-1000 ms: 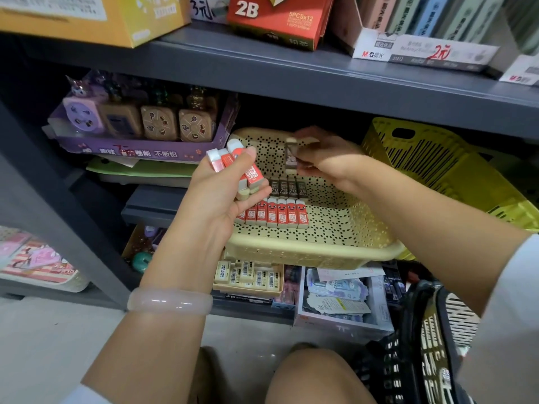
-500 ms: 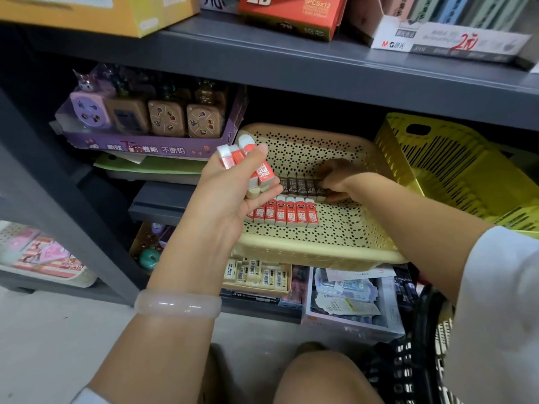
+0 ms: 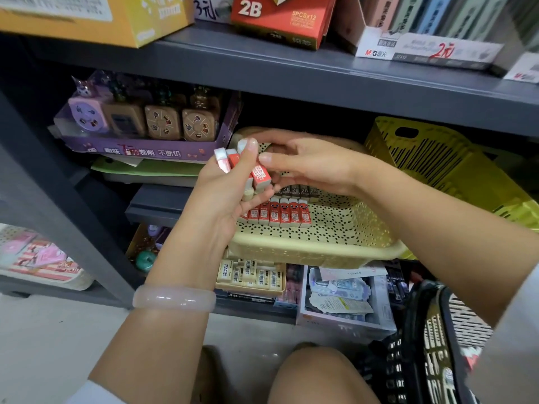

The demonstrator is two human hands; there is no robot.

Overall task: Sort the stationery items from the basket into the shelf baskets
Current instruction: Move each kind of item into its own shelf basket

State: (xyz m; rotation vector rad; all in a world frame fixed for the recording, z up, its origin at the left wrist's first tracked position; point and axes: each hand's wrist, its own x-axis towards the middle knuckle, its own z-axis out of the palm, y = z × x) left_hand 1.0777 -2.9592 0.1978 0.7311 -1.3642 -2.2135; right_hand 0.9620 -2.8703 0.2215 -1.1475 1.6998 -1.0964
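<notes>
We see the left hand [image 3: 224, 196] wrapped around a bunch of red erasers [image 3: 248, 170], holding them up in front of the cream basket [image 3: 335, 249] on the shelf [image 3: 291, 68]. The right hand [image 3: 309, 164] touches the top eraser with its fingertips [image 3: 267, 158], pinching it. Inside the cream basket, more red erasers stand in a neat row [image 3: 280, 212], with darker ones [image 3: 297, 190] lined up just behind. A black basket [image 3: 431, 345] sits low on the right.
</notes>
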